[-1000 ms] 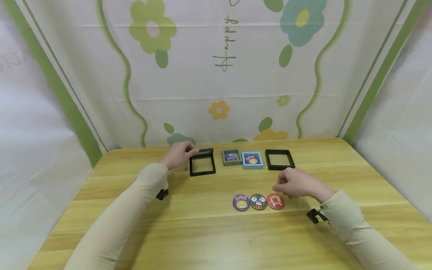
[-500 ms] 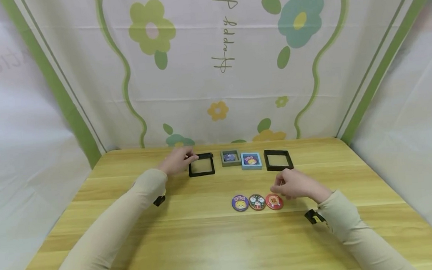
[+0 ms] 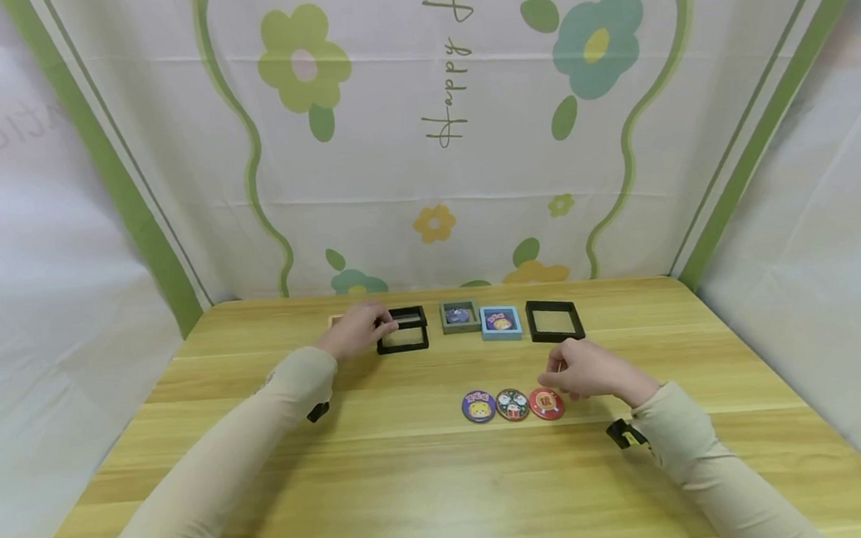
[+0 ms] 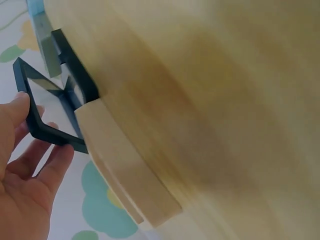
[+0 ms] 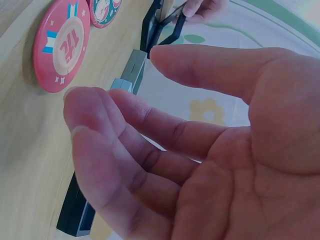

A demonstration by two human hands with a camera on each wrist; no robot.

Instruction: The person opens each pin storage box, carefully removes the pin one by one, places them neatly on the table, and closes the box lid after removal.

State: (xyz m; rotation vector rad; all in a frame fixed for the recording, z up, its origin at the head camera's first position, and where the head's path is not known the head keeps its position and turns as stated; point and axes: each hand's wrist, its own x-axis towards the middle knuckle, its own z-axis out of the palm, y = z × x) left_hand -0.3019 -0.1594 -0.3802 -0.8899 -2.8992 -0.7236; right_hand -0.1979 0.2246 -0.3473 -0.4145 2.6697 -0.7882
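Observation:
My left hand (image 3: 360, 330) pinches the raised half of a hinged black display frame (image 3: 404, 347) at the back of the table. In the left wrist view, thumb and fingertips grip that half (image 4: 60, 137), which stands apart from the lower half (image 4: 80, 75) in a V. A tan frame (image 4: 130, 165) lies beside it, mostly covered by the hand in the head view. Holding nothing, my right hand (image 3: 595, 366) hovers with loosely curved fingers close over a round red badge (image 3: 547, 405). Two more badges, one dark green (image 3: 512, 406) and one purple (image 3: 478, 407), line up left of it.
Right of the hinged frame stand a grey-green frame (image 3: 445, 325) with a purple badge inside and a light blue frame (image 3: 502, 335) with another badge. Farther right is a second black frame (image 3: 557, 337). A patterned curtain (image 3: 393, 163) rises behind the table's back edge.
The black frame's raised half first tipped until it nearly lined up with the rest, and now stands tilted again, its edge nearer the front. My left hand moved with it. My right hand has hardly moved.

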